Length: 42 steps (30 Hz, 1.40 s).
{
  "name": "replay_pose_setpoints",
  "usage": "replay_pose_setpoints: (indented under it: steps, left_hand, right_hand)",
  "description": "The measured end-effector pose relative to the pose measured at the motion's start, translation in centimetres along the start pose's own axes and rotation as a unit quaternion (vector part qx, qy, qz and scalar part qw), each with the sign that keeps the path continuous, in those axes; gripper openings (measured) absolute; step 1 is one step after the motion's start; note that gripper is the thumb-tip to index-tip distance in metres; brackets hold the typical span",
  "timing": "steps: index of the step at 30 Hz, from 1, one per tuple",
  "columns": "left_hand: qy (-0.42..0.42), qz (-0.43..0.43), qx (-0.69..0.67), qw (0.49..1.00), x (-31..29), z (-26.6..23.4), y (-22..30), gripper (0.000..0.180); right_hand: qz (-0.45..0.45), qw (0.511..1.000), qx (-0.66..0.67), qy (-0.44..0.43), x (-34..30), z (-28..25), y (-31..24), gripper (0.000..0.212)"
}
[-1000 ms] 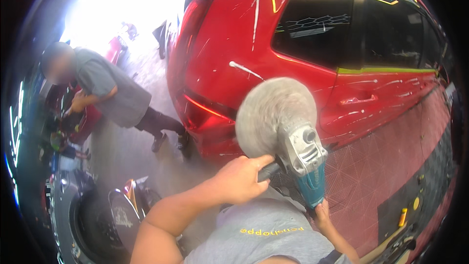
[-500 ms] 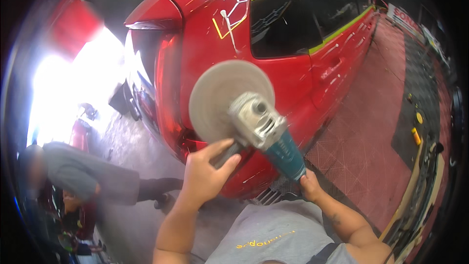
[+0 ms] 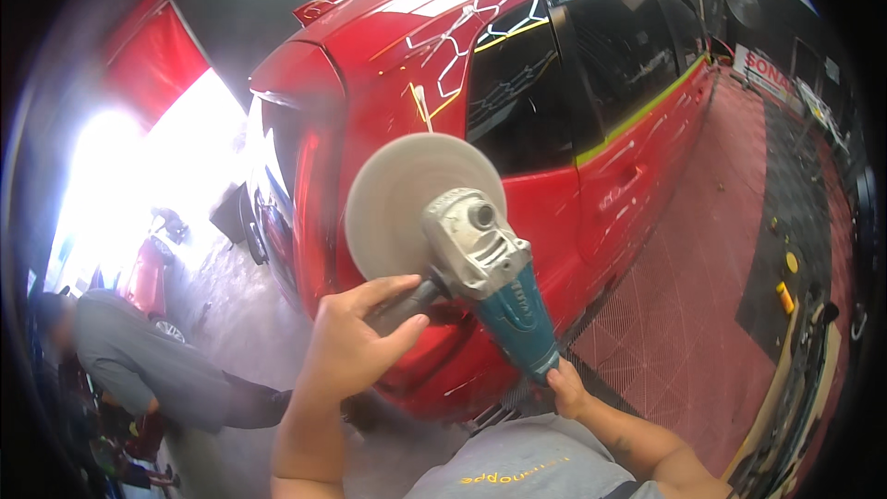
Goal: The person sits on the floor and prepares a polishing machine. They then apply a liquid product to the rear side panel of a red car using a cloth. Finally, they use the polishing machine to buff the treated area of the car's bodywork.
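While the left hand (image 3: 356, 342) curls its fingers around the side handle (image 3: 407, 303), polisher (image 3: 480, 268) raised before the red car (image 3: 554, 129), round pad (image 3: 411, 203) near its rear quarter, right hand (image 3: 565, 386) gripping the teal body's tail, bent person (image 3: 139, 365) at left

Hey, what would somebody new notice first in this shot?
Dead centre, a polisher with a round pale pad is held against a glossy red car, left hand on its side handle, right hand at its tail. Lower left, another person bends over.
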<state>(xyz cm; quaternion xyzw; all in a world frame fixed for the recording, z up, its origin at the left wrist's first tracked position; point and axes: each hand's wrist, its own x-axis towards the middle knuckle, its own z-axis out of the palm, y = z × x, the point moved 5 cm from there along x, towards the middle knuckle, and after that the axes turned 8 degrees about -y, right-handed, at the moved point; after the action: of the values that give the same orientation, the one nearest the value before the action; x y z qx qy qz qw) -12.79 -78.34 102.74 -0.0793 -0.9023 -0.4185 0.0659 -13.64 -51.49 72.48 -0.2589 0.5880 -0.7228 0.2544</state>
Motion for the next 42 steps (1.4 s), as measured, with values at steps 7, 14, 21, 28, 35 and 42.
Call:
replay_pose_setpoints:
  steps: [7, 14, 21, 28, 35, 42]
  left_hand:
    - [0.090, -0.038, -0.012, 0.995, 6.4, -2.6, 2.8, 0.039]
    - [0.163, 0.037, 0.152, 0.974, 6.4, -1.0, 3.2, 0.040]
    - [0.159, -0.067, 0.117, 0.978, -1.3, 1.2, 2.1, 0.037]
    - [0.080, 0.058, 0.234, 0.967, 11.3, -3.6, 9.8, 0.038]
    - [0.056, 0.064, 0.194, 0.977, 10.2, -2.7, 8.6, 0.041]
    - [0.108, 0.049, 0.028, 0.992, 6.1, 2.3, 4.2, 0.038]
  right_hand:
    - [-0.023, 0.999, -0.024, -0.029, 4.5, -5.9, -10.1, 0.071]
    - [-0.003, 0.991, -0.127, -0.037, 5.1, -10.0, -15.6, 0.073]
    - [0.012, 0.990, -0.109, -0.093, 2.1, -5.9, -7.9, 0.069]
    - [-0.030, 0.995, 0.091, -0.024, 7.8, -5.3, -10.6, 0.070]
    - [-0.016, 0.999, 0.017, -0.035, 6.4, -8.1, -11.9, 0.072]
    - [0.056, 0.987, -0.151, -0.009, 2.4, -14.7, -15.7, 0.081]
